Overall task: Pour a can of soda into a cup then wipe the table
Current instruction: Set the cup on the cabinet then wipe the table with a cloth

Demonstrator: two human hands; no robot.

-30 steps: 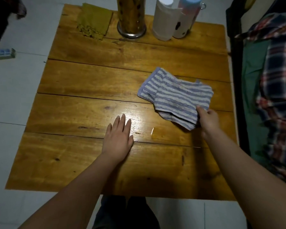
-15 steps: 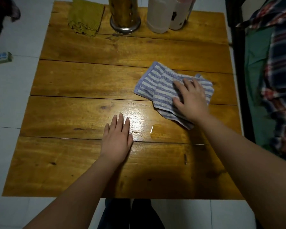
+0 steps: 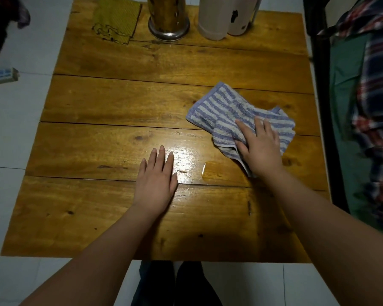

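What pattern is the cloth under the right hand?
Blue-purple and off-white stripes on the cloth, with the right hand on it; head view.

Home room: plank table (image 3: 164, 62), tiled floor (image 3: 13, 129), plaid clothes (image 3: 378, 96) piled beside.

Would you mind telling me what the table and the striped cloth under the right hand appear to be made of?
The table looks like varnished wood: plank seams, knots and a glossy glare show. The striped cloth looks like cotton terry towelling, judging by its fuzzy, looped surface, though the fibre itself cannot be told.
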